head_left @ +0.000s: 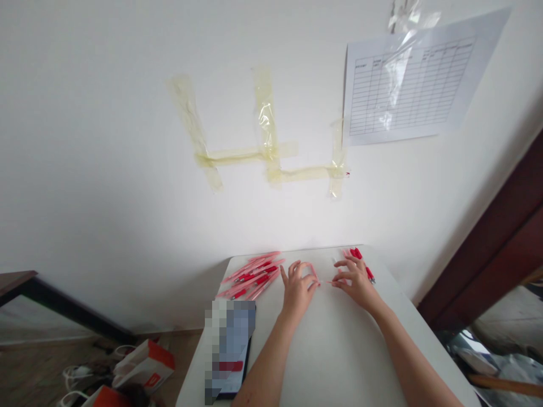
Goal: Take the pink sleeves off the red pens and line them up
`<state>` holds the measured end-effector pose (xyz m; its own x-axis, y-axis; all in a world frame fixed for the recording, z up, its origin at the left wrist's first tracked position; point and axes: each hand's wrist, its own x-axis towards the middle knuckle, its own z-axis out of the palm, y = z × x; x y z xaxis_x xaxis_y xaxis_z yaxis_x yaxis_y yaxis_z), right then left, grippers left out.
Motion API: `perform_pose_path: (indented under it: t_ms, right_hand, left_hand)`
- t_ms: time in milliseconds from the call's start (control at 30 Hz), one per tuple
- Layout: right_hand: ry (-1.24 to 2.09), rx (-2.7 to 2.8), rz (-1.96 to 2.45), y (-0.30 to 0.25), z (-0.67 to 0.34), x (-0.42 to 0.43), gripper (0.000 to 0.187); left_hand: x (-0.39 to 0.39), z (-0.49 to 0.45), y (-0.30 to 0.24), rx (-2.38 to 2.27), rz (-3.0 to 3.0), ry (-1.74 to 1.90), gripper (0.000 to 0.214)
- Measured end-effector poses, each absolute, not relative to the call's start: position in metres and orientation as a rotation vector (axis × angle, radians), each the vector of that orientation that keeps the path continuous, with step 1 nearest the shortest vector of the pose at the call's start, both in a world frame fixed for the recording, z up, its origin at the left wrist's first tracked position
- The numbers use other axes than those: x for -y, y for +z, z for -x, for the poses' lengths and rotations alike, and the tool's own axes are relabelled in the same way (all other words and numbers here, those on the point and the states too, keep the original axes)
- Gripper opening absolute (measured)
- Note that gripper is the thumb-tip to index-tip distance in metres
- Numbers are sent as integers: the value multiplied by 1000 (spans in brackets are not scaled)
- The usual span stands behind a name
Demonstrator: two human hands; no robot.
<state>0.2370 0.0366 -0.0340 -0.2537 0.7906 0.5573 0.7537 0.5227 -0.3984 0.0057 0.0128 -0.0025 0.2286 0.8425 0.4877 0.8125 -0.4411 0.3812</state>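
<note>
My left hand point(298, 285) is closed in a pinch near the far edge of the table, at a slim pink translucent piece point(313, 272) that looks like part of a pen. Facing it, my right hand point(355, 281) pinches a thin pale-pink stick point(329, 282) that points toward the left hand. A small gap separates the fingertips of the two hands. To the left lies a pile of pink-barrelled pens point(253, 276), with red grips and silvery tips among them. Several red pen pieces point(370, 275) lie beyond the right hand, partly hidden by it.
A phone point(233, 350), blurred out, lies on the white table point(335, 362) at the front left. The wall point(127, 169) rises behind the table, with yellowed tape and a printed sheet point(407, 90). Boxes point(148, 362) and cables are on the floor at left.
</note>
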Motion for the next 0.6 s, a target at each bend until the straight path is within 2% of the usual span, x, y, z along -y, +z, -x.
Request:
perform_pose_path:
  t_ms: [600]
  right_hand:
    - [40, 2068, 1245, -34, -233, -35, 8]
  left_hand:
    - [-11, -7, 0, -1620, -2436, 991, 4]
